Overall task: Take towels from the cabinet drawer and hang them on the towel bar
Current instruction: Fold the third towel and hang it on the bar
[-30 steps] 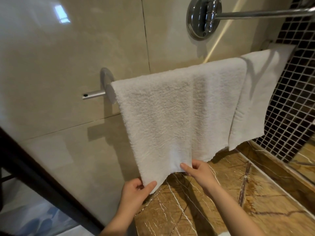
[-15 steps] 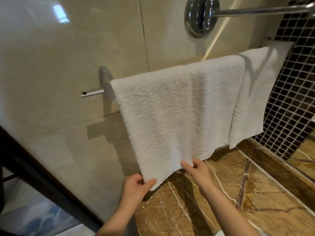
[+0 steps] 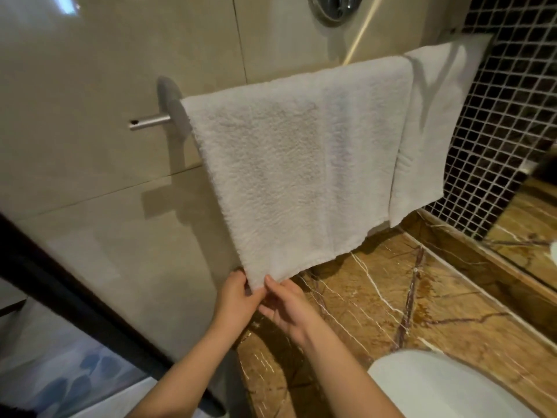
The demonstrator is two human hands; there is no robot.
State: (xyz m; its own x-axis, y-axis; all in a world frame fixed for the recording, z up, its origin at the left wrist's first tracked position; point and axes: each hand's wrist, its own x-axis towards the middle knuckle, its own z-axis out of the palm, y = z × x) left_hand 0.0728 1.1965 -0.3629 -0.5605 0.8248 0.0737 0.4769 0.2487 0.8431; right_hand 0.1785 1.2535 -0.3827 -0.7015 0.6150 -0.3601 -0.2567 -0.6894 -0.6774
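A white terry towel [image 3: 289, 164] hangs over the chrome towel bar [image 3: 149, 122] on the beige tiled wall. A second, smoother white towel [image 3: 434, 128] hangs to its right on the same bar. My left hand [image 3: 236, 297] pinches the lower left corner of the terry towel. My right hand [image 3: 286, 306] is right beside it, its thumb on the same corner from the front and its fingers below. The cabinet drawer is out of view.
A brown marble counter [image 3: 391, 297] runs below the towels, with a white basin rim [image 3: 437, 384] at the lower right. Dark mosaic tiles [image 3: 512, 101] cover the right wall. A chrome wall mount [image 3: 334, 7] sits above. A black frame [image 3: 60, 291] crosses the lower left.
My right hand slid left along the towel's bottom edge and now meets my left hand at the lower left corner. The view dropped slightly, bringing the basin into sight.
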